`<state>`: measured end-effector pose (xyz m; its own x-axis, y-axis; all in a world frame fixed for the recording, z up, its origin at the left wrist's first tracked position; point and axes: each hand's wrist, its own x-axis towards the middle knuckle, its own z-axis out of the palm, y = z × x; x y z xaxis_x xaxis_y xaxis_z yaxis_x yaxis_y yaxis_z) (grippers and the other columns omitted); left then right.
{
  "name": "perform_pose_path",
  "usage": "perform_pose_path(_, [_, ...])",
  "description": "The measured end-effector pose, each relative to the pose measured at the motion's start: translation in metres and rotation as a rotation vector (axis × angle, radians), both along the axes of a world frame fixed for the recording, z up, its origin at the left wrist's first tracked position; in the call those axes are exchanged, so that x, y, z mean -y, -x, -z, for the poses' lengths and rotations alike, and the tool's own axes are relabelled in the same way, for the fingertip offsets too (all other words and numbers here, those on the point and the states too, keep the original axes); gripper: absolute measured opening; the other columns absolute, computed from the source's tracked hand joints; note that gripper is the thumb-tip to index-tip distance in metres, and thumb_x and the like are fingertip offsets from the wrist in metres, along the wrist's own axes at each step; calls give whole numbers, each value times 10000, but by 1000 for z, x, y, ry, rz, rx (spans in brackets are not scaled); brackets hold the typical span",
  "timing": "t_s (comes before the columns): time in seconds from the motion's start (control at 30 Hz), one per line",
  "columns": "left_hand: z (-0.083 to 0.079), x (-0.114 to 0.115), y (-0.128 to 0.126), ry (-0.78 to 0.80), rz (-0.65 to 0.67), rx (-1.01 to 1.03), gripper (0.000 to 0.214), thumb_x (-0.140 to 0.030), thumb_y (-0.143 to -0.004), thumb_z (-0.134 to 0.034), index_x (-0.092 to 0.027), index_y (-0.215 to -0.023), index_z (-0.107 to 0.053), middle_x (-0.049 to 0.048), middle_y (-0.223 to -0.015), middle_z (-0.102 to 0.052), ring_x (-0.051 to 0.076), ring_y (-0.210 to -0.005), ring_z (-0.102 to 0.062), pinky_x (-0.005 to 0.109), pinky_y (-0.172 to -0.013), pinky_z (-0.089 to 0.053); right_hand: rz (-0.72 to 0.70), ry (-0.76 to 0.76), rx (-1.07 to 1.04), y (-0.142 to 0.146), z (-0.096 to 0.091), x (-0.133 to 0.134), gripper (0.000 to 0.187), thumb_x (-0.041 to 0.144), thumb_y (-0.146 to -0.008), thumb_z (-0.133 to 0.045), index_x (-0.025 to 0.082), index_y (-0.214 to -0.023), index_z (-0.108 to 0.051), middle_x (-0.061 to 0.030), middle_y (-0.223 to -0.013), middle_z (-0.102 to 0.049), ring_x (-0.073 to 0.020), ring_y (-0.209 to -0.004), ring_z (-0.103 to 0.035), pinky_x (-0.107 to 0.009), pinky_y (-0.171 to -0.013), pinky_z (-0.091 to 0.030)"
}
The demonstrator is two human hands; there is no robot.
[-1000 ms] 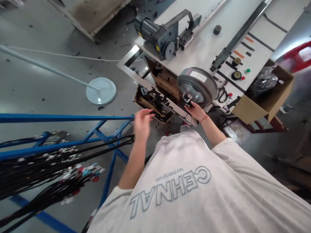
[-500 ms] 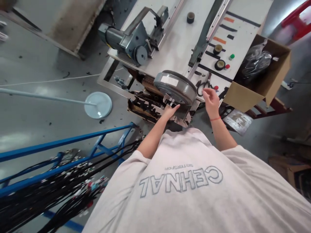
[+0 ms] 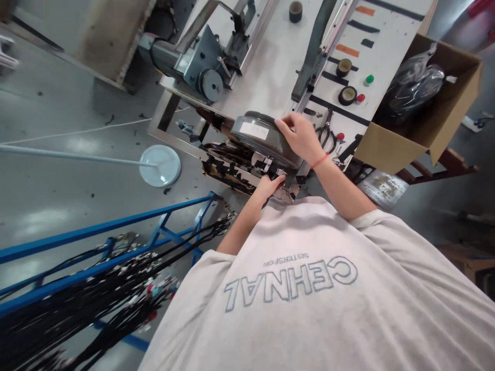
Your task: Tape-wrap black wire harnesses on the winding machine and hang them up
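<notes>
A grey round wheel [image 3: 253,131] with a white label stands at the front edge of a white machine table [image 3: 270,72]. My right hand [image 3: 299,136] lies over the wheel's top right rim, fingers curled round it. My left hand [image 3: 269,184] is below the wheel at the metal bracket [image 3: 266,166], fingers pressed to the small parts there; what they pinch is hidden. My white shirt fills the lower frame.
A blue rack [image 3: 96,242] hung with black cable bundles [image 3: 77,304] stands at the left. A cardboard box [image 3: 425,123] with black bags sits at the right. Scissors [image 3: 327,131], tape rolls [image 3: 347,95], a motor [image 3: 185,59] and a white floor stand base [image 3: 160,165] are nearby.
My right hand moved left from beside the scissors onto the wheel's rim. My left hand came in from the rack to the bracket under the wheel and dropped slightly.
</notes>
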<state>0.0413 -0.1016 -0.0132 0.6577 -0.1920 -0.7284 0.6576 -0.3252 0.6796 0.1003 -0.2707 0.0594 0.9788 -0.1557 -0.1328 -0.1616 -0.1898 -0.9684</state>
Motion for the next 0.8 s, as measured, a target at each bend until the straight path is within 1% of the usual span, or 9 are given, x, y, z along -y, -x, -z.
perform_pose_path(0.07, [-6, -10, -1, -16, 27, -5, 285, -355, -769, -765, -101, -868, -684, 97, -808, -725, 221, -787, -713, 290, -690, -577, 92, 64, 53, 34, 6, 1, 315, 484, -940, -560, 198, -810, -587, -12, -803, -536, -177, -938, -599, -298, -827, -484])
perform_pose_path(0.13, [-13, -18, -4, -4, 51, -10, 305, -377, -770, -764, -103, -882, -688, 86, -786, -722, 222, -784, -711, 282, -671, -570, 112, 27, -34, 72, 17, 0, 386, 533, -909, -561, 195, -724, -588, -4, -690, -524, -164, -764, -597, -274, -699, -480])
perform_pose_path(0.2, [-19, -23, -7, -10, 94, -25, 327, -400, -771, -766, -103, -887, -692, 82, -773, -723, 226, -773, -711, 272, -644, -559, 105, -116, -247, 102, 32, -5, 421, 551, -838, -640, 185, -638, -578, 12, -576, -505, -123, -549, -508, -255, -534, -417])
perform_pose_path(0.27, [-26, -26, -10, -40, 141, -60, 347, -423, -775, -767, -104, -890, -694, 86, -779, -728, 233, -761, -713, 262, -610, -543, 81, -328, -488, 115, 48, -15, 404, 534, -760, -733, 174, -635, -599, 10, -566, -554, -93, -453, -445, -245, -434, -346])
perform_pose_path(0.37, [-32, -29, -13, -87, 162, -108, 372, -466, -804, -738, -117, -926, -692, 89, -820, -735, 234, -716, -714, 262, -566, -514, 84, -627, -683, 110, 69, -38, 360, 474, -686, -824, 163, -726, -647, -7, -671, -648, -78, -462, -493, -212, -389, -327])
perform_pose_path(0.5, [-32, -34, -14, -58, 145, -141, 387, -503, -836, -700, -127, -925, -680, 83, -816, -726, 200, -657, -691, 265, -573, -503, 186, -889, -627, 98, 86, -58, 325, 395, -666, -862, 157, -751, -656, 10, -674, -652, -70, -513, -535, -184, -438, -403])
perform_pose_path(0.57, [-31, -35, -13, 2, 126, -182, 372, -493, -846, -694, -136, -946, -668, 74, -840, -728, 179, -665, -684, 251, -581, -502, 205, -940, -605, 96, 93, -60, 327, 382, -660, -869, 153, -699, -639, 19, -611, -625, -71, -509, -523, -190, -463, -425])
perform_pose_path(0.67, [-32, -35, -12, 52, 95, -233, 333, -434, -857, -697, -133, -989, -645, 61, -855, -729, 157, -680, -681, 232, -600, -509, 196, -942, -587, 96, 102, -60, 374, 393, -602, -899, 151, -642, -617, 34, -548, -584, -68, -496, -491, -196, -473, -423])
perform_pose_path(0.8, [-32, -36, -14, 70, 53, -258, 282, -348, -856, -704, -116, -994, -620, 69, -855, -723, 162, -700, -692, 270, -694, -556, 190, -854, -564, 93, 106, -59, 447, 442, -560, -903, 158, -574, -558, 70, -473, -496, -46, -448, -412, -187, -423, -351])
